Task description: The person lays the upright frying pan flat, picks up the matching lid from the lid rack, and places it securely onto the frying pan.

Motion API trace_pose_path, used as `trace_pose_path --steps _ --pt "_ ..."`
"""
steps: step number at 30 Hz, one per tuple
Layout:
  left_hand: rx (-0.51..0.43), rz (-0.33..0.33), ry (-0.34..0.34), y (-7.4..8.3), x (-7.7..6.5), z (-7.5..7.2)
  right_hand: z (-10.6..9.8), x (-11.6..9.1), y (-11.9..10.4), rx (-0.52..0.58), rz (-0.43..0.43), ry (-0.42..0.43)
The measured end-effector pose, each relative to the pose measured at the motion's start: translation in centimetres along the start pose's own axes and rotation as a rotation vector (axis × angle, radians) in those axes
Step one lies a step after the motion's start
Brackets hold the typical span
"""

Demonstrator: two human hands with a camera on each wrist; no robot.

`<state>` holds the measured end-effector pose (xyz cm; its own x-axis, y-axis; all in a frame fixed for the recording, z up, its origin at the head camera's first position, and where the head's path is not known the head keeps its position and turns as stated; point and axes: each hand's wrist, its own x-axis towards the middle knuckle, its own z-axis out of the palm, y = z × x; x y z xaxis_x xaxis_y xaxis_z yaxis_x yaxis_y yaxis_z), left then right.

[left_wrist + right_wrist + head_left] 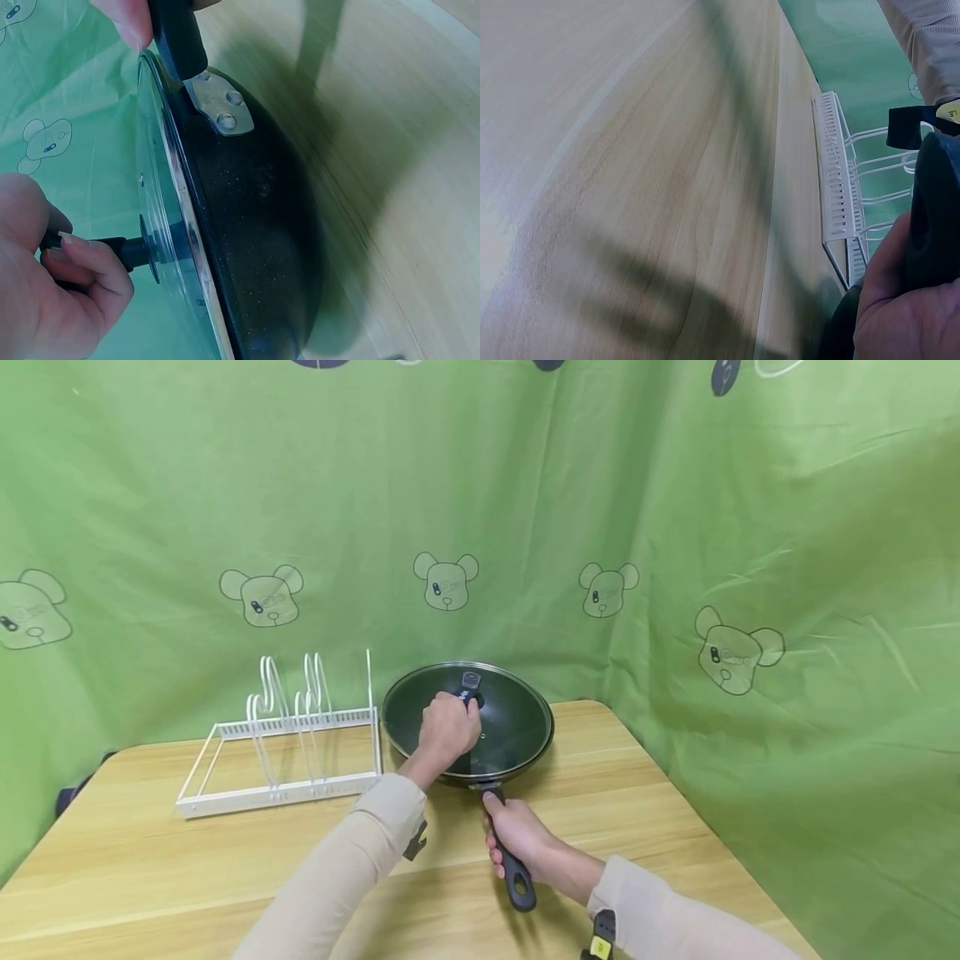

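A dark wok (495, 777) with a glass lid (517, 710) on its top is at the back middle of the table. My left hand (448, 727) grips the black knob (133, 253) of the lid, fingers curled round it in the left wrist view. With my right hand (522, 835) I hold the wok's long black handle (517, 881), thumb along its top near the metal joint. In the left wrist view the lid's steel rim (187, 217) lies along the wok's edge. In the right wrist view my right hand (907, 322) shows only in part beside the handle.
Left of the wok stands a white wire rack (277, 793) with upright looped dividers. The wooden table (225, 877) ends at a green curtain (510, 510) behind and on the right. Something dark (67, 797) shows past the table's left edge.
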<state>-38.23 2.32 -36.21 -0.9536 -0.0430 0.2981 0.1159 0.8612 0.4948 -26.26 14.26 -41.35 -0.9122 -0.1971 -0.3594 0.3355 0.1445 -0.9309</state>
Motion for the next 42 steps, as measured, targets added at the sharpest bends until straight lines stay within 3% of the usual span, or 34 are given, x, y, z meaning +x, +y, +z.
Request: trace_pose_path --steps 15,28,42 --pt "-0.075 0.002 0.04 -0.4 0.3 0.6 -0.2 0.1 0.0 -0.009 -0.018 -0.011" --pt "-0.115 -0.092 -0.07 -0.3 0.5 -0.4 -0.1 0.3 -0.1 -0.011 -0.014 -0.015" --pt "-0.109 -0.053 -0.053 -0.5 0.4 -0.2 -0.2 0.6 -0.1 -0.017 -0.006 0.003"
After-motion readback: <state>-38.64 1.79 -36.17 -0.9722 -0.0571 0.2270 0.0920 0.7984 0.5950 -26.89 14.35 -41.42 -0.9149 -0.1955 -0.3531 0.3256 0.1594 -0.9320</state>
